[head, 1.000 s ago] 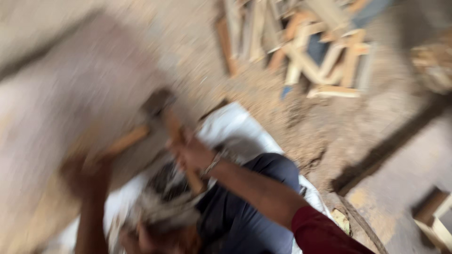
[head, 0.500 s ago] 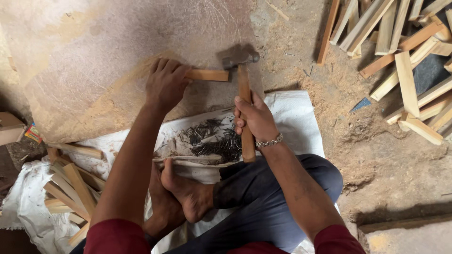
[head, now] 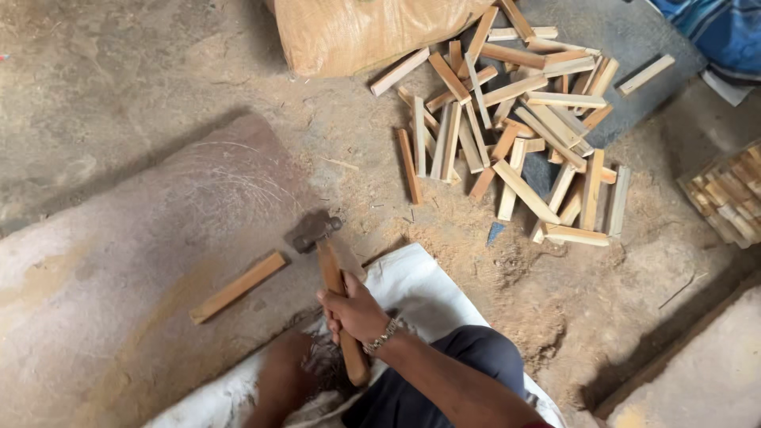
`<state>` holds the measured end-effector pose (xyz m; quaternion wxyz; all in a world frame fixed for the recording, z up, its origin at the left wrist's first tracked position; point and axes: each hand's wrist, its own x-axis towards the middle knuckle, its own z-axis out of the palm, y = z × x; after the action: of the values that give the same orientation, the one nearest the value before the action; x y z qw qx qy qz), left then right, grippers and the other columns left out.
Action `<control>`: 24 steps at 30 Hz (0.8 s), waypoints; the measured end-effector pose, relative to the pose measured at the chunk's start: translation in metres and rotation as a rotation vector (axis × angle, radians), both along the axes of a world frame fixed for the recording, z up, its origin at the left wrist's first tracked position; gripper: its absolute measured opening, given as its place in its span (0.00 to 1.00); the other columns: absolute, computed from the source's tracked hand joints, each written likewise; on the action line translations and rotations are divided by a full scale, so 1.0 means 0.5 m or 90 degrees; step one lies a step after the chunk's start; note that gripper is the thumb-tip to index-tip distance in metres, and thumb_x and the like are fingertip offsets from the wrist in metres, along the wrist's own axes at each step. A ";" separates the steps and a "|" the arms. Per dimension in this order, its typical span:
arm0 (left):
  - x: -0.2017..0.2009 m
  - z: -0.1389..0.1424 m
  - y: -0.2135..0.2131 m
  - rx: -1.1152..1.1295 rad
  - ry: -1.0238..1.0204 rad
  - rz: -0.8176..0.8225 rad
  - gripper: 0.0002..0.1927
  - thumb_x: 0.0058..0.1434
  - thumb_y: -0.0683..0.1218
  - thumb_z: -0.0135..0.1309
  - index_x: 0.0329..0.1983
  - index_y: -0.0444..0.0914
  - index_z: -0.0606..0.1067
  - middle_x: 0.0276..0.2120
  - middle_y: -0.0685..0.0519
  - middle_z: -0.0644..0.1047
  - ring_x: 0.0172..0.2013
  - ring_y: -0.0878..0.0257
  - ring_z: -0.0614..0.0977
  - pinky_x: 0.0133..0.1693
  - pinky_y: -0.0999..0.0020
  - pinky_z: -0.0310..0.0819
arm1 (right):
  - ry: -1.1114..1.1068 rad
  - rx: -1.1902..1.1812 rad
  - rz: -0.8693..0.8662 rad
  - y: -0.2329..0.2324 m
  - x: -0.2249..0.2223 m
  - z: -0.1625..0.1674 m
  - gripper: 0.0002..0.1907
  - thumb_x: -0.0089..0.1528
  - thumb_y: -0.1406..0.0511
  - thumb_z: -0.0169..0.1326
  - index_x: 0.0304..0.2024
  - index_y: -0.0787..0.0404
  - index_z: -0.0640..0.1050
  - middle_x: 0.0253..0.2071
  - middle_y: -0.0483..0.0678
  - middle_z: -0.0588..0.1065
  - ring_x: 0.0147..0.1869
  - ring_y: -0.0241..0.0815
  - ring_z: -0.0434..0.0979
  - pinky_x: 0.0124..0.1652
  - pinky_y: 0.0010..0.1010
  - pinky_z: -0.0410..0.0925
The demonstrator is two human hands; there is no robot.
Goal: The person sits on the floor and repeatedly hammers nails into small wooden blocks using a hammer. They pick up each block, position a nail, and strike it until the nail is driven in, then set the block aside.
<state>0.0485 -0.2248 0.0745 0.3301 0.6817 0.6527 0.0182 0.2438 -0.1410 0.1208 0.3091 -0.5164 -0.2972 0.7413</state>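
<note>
My right hand [head: 354, 314] grips the wooden handle of a hammer [head: 333, 277]. Its metal head [head: 313, 230] rests on or just above a large flat stone slab [head: 119, 277]. A short wooden stick [head: 238, 287] lies loose on the slab to the left of the hammer, with nothing touching it. There is a metal bracelet on my right wrist [head: 380, 339]. My left hand is out of view. A bare limb [head: 279, 380] shows at the bottom; whether it is a leg or an arm I cannot tell.
A pile of several cut wooden sticks [head: 515, 119] lies on the dusty ground at the back right, below a tan sack [head: 357, 32]. More sticks are stacked at the right edge [head: 729, 194]. I sit on a white woven sheet [head: 412, 285].
My left hand has let go of the stick and left the view; the stick now lies free on the slab. The view has swung up toward the stick pile.
</note>
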 end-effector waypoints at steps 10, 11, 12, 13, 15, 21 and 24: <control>0.038 -0.058 -0.145 0.205 -0.086 -0.106 0.07 0.53 0.47 0.60 0.33 0.42 0.77 0.37 0.50 0.76 0.43 0.51 0.77 0.45 0.55 0.70 | 0.086 0.038 0.009 -0.015 -0.010 -0.010 0.22 0.65 0.62 0.57 0.53 0.66 0.62 0.24 0.45 0.70 0.20 0.35 0.70 0.18 0.31 0.70; 0.032 -0.058 -0.141 0.203 -0.068 -0.101 0.07 0.55 0.49 0.59 0.34 0.42 0.76 0.37 0.50 0.76 0.44 0.51 0.77 0.46 0.55 0.70 | 0.055 0.035 0.004 -0.011 -0.014 -0.015 0.21 0.64 0.61 0.57 0.53 0.61 0.63 0.23 0.45 0.70 0.18 0.36 0.70 0.18 0.31 0.70; 0.032 -0.058 -0.135 0.230 -0.061 -0.141 0.08 0.53 0.47 0.59 0.35 0.41 0.76 0.38 0.49 0.76 0.44 0.50 0.76 0.45 0.53 0.70 | 0.022 0.030 0.005 -0.011 -0.012 -0.019 0.21 0.62 0.60 0.58 0.52 0.56 0.65 0.22 0.45 0.70 0.17 0.36 0.69 0.17 0.31 0.69; 0.030 -0.055 -0.136 0.250 -0.050 -0.172 0.09 0.51 0.46 0.59 0.36 0.41 0.76 0.39 0.48 0.75 0.45 0.49 0.76 0.44 0.52 0.69 | 0.022 -0.001 0.003 -0.002 -0.013 -0.023 0.18 0.63 0.59 0.57 0.49 0.58 0.66 0.22 0.45 0.69 0.17 0.36 0.69 0.17 0.31 0.69; 0.033 -0.050 -0.137 0.162 -0.031 -0.176 0.15 0.49 0.49 0.61 0.38 0.37 0.75 0.41 0.44 0.75 0.46 0.46 0.75 0.45 0.50 0.69 | 0.017 -0.010 0.028 0.004 -0.010 -0.023 0.15 0.65 0.58 0.56 0.47 0.59 0.68 0.23 0.43 0.69 0.19 0.34 0.68 0.18 0.29 0.69; 0.053 -0.022 -0.155 0.186 -0.203 0.090 0.08 0.63 0.45 0.56 0.39 0.36 0.72 0.37 0.43 0.78 0.41 0.45 0.79 0.44 0.53 0.73 | 0.093 -0.021 0.030 0.008 -0.010 0.024 0.13 0.66 0.62 0.53 0.49 0.57 0.67 0.28 0.43 0.68 0.23 0.32 0.65 0.21 0.25 0.66; 0.060 -0.011 -0.144 0.095 -0.356 0.322 0.09 0.61 0.43 0.57 0.36 0.34 0.72 0.30 0.44 0.79 0.33 0.49 0.81 0.35 0.56 0.76 | 0.063 -0.027 0.027 0.012 -0.020 0.053 0.13 0.67 0.62 0.53 0.49 0.58 0.66 0.29 0.44 0.67 0.24 0.33 0.65 0.21 0.26 0.65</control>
<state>0.0783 -0.2968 0.0689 0.4297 0.4899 0.6820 0.3320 0.2340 -0.1349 0.1474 0.2965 -0.4794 -0.2765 0.7783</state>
